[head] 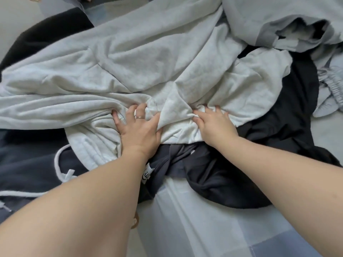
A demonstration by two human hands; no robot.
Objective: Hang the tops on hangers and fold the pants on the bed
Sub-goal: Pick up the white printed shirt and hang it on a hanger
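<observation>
The left hand (138, 128) has its fingers dug into a pale grey garment (148, 62) and its thumb pressed against a raised fold, so the cloth is bunched in its grasp. One ring (139, 117) shows on a finger. The right hand (215, 125), just beside it across that fold, curls its fingers over the same garment and grips a second bunch. Both forearms are bare.

The pale grey garment lies crumpled across the middle of the bed (204, 229), running from the left side of the view up toward the far right. I cannot tell whether it is a top or pants. Its near hem rests on a dark grey garment (213, 182), which carries one white label (148, 175) beside the left wrist.

Four other pieces lie around it:
- A black garment (293, 101) sits under its right end.
- A blue-grey garment (259, 19) is heaped at the far right, with a gathered elastic band (334, 88) at the right side.
- A black cloth (42, 36) shows at the far left.
- A navy cloth (27, 164) lies at the near left, with one white cord (57, 160) looped over it.

That makes six pieces of cloth, though some may belong together.

The bed's own edges do not show clearly. Bare sheet, pale with faint checks, lies open on the near side between the forearms and out to the near right. A narrower bare strip runs along the right side below the elastic band.
</observation>
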